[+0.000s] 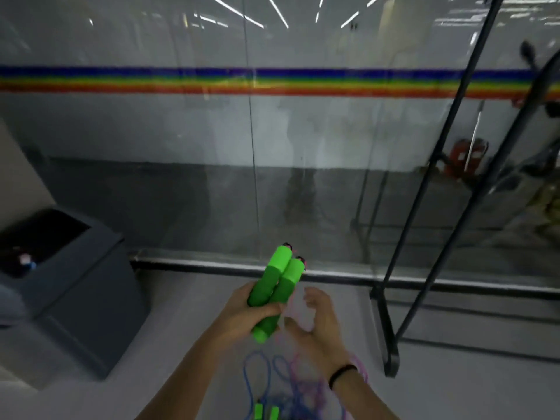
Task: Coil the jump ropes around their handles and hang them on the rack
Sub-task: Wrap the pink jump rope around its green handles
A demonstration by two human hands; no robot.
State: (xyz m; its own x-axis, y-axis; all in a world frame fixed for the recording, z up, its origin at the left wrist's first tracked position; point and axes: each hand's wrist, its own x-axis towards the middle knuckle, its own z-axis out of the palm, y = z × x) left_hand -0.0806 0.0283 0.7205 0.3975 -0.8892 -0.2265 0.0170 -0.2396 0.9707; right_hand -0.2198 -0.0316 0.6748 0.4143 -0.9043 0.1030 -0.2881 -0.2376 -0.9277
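- left hand [251, 310] clenches the paired green handles [277, 286], long axis tilting up and away;
- right hand [318, 322] (fingers spread, holding nothing) sits just right of them, nearer the pink rope [298, 368].

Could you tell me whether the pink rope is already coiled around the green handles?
Not coiled. The green handles are bare in the left hand; the pink rope hangs loose below.
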